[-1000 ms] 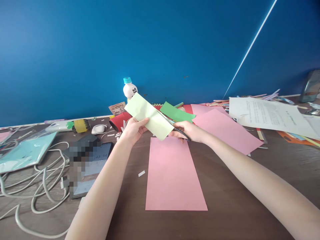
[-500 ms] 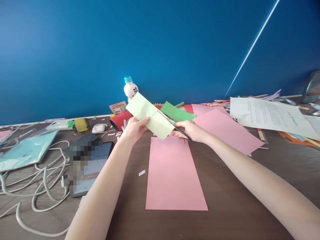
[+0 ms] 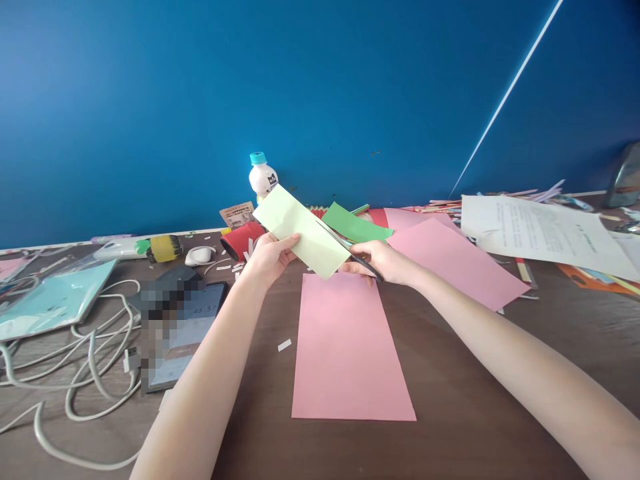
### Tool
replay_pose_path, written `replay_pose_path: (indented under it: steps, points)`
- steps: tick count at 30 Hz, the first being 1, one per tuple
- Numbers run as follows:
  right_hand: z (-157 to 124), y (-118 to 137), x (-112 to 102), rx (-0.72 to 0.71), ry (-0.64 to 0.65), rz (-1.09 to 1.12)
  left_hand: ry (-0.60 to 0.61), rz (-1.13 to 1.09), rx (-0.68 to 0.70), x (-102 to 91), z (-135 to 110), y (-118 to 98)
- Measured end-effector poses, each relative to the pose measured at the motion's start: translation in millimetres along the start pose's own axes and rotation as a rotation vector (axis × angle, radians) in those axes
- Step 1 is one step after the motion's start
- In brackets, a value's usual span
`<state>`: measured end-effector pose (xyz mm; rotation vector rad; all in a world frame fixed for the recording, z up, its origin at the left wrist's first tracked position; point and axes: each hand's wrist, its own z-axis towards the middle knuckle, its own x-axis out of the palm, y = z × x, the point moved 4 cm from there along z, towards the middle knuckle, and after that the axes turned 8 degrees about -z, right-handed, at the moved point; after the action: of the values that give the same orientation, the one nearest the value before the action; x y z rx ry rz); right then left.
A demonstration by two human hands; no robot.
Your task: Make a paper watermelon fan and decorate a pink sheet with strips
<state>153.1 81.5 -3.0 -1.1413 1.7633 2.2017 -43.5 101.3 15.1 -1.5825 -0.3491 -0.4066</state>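
Note:
Between my hands a pale green sheet of paper (image 3: 300,227) is held tilted above the table. My left hand (image 3: 270,260) pinches its lower left edge, thumb on top. In my right hand (image 3: 375,260) is a pair of scissors (image 3: 367,265) with dark handles, closed in my fingers. The blades lie along the sheet's right-hand edge, partly hidden by the paper. Below the hands, a pink sheet of paper (image 3: 350,353) lies flat on the table. A darker green piece of paper (image 3: 355,223) shows just behind the scissors.
Left are a phone (image 3: 187,340), white cables (image 3: 93,373), an earphone case (image 3: 200,256) and a teal packet (image 3: 55,300). A white bottle (image 3: 263,179) and red cup (image 3: 243,241) stand or lie behind, near the blue wall. Pink sheets (image 3: 455,263) and a printed page (image 3: 545,230) are right.
Hardly anything differs. Both hands, the pale green paper and the scissors keep almost the same place; the whole view has shifted very slightly.

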Motion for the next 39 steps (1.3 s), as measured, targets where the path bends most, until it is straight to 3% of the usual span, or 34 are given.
replay_pose_path:
  steps: [39]
  points:
    - [-0.4, -2.1, -1.4, 0.011, 0.021, -0.025, 0.028, 0.039, 0.002, 0.3, -0.1, 1.2]
